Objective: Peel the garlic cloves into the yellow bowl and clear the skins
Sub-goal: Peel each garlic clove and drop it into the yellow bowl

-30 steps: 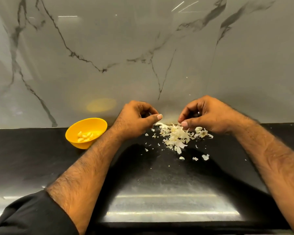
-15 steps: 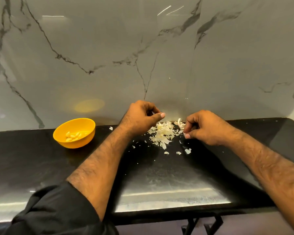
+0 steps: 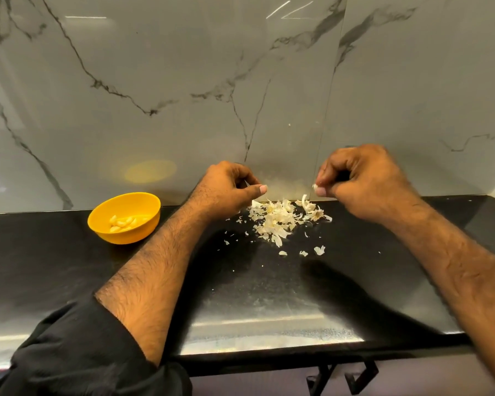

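Pinching a small white scrap of garlic skin (image 3: 315,187) between thumb and curled fingers, my right hand (image 3: 363,181) hangs above the counter, at about 2 o'clock from the skin pile (image 3: 277,221). That pile lies on the black counter (image 3: 269,287) against the foot of the wall, with loose flakes scattered from it toward 6 o'clock. My left hand (image 3: 226,190) sits at 9 o'clock of the pile, fingers curled in, thumb stretched toward the right hand; I cannot tell whether it holds anything. The yellow bowl (image 3: 125,217) stands at 9 o'clock of the left hand, well apart from the pile, with several peeled cloves (image 3: 122,222) inside. A black sleeve (image 3: 77,355) covers my left upper forearm at 7 o'clock. Behind everything rises the grey marble wall (image 3: 183,81).
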A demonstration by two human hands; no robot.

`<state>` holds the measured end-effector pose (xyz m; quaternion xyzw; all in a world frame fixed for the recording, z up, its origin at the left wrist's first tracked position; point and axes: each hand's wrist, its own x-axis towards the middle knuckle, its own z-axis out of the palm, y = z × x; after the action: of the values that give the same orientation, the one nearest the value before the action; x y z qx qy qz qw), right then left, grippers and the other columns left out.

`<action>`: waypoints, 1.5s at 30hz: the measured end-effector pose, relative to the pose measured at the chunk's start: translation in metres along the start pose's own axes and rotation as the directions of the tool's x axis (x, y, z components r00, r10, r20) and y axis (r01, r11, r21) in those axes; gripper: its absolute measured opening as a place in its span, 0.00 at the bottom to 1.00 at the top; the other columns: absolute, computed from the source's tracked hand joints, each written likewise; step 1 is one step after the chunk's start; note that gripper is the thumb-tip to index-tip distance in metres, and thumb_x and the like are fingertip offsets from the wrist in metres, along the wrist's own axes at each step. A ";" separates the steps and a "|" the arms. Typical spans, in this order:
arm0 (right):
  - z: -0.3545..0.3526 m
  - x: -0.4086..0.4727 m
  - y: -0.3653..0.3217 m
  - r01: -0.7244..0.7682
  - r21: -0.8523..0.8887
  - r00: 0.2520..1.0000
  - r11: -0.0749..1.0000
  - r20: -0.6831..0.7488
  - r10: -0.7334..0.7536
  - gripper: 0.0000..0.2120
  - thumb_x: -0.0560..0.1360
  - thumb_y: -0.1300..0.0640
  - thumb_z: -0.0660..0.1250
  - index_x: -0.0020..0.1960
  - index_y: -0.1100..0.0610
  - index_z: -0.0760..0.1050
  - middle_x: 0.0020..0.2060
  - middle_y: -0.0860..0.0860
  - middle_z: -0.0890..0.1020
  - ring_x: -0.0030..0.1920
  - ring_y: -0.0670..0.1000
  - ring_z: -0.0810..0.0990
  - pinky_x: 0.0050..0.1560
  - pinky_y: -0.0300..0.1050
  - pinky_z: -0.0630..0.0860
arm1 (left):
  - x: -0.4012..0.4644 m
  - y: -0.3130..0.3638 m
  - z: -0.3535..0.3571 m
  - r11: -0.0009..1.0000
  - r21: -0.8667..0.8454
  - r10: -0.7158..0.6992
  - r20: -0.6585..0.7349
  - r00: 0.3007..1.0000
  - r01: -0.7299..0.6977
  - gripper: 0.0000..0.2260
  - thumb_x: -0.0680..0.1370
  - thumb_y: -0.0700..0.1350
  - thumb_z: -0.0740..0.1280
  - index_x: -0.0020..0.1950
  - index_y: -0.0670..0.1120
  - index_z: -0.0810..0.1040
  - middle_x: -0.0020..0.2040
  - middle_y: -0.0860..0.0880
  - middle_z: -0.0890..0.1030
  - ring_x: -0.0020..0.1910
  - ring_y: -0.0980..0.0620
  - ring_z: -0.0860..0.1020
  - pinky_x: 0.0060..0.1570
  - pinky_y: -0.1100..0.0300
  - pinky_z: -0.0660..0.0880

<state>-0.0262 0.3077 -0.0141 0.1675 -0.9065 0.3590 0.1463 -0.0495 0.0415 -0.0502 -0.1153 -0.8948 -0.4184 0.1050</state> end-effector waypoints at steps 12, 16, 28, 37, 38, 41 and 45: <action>0.017 0.035 0.005 -0.320 0.599 0.937 0.734 0.312 0.154 0.10 0.73 0.73 0.73 0.53 0.66 0.85 0.47 0.62 0.87 0.47 0.56 0.87 0.50 0.46 0.85 | 0.000 0.006 -0.001 0.977 -0.212 0.028 0.048 0.998 -0.017 0.07 0.78 0.46 0.78 0.52 0.45 0.87 0.44 0.47 0.87 0.35 0.59 0.83 0.40 0.61 0.81; 0.034 0.042 0.004 -0.323 0.726 0.942 0.607 0.310 0.130 0.11 0.74 0.72 0.71 0.56 0.68 0.83 0.47 0.62 0.87 0.47 0.57 0.87 0.47 0.45 0.85 | 0.000 0.008 -0.003 0.947 -0.316 0.047 -0.016 0.999 -0.050 0.06 0.78 0.44 0.78 0.52 0.43 0.87 0.43 0.46 0.88 0.34 0.55 0.81 0.41 0.60 0.82; 0.046 0.037 0.007 -0.153 0.653 0.980 0.742 0.198 0.028 0.09 0.76 0.65 0.74 0.56 0.64 0.83 0.46 0.60 0.88 0.46 0.59 0.88 0.45 0.49 0.86 | -0.001 0.011 0.004 0.947 -0.291 0.121 -0.057 0.991 -0.132 0.08 0.77 0.43 0.78 0.55 0.42 0.86 0.44 0.47 0.88 0.40 0.47 0.87 0.39 0.55 0.84; 0.040 0.062 0.005 0.143 -0.554 0.925 0.820 0.370 0.088 0.14 0.79 0.57 0.67 0.56 0.40 0.83 0.43 0.35 0.78 0.47 0.42 0.80 0.47 0.44 0.77 | 0.003 0.005 0.012 0.973 -0.232 -0.018 -0.079 0.997 -0.001 0.04 0.78 0.42 0.77 0.51 0.45 0.86 0.42 0.49 0.88 0.38 0.54 0.86 0.35 0.67 0.79; 0.042 0.063 0.003 0.161 -0.577 0.914 0.801 0.393 0.099 0.13 0.79 0.57 0.68 0.55 0.40 0.83 0.44 0.36 0.80 0.46 0.41 0.80 0.47 0.44 0.79 | 0.003 0.005 0.012 0.973 -0.232 -0.019 -0.080 0.997 0.000 0.04 0.78 0.42 0.77 0.51 0.45 0.86 0.43 0.49 0.88 0.38 0.54 0.86 0.35 0.68 0.78; 0.046 0.065 0.000 0.215 -0.614 0.903 0.760 0.422 0.086 0.10 0.79 0.55 0.69 0.55 0.41 0.83 0.47 0.38 0.82 0.47 0.43 0.80 0.49 0.47 0.83 | 0.004 0.005 0.010 0.973 -0.232 -0.021 -0.083 0.996 0.001 0.03 0.79 0.43 0.77 0.51 0.46 0.86 0.43 0.50 0.88 0.38 0.54 0.86 0.35 0.68 0.78; 0.041 0.069 0.000 0.266 -0.624 0.899 0.735 0.435 0.044 0.08 0.78 0.54 0.70 0.54 0.41 0.81 0.42 0.37 0.77 0.44 0.40 0.76 0.43 0.43 0.75 | 0.006 0.005 0.008 0.973 -0.229 -0.028 -0.074 0.997 0.011 0.04 0.78 0.44 0.78 0.50 0.46 0.86 0.42 0.49 0.88 0.37 0.55 0.86 0.34 0.68 0.78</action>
<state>-0.0948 0.2653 -0.0163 0.2323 -0.9714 -0.0451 0.0188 -0.0549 0.0519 -0.0502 -0.1017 -0.8372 -0.5235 0.1212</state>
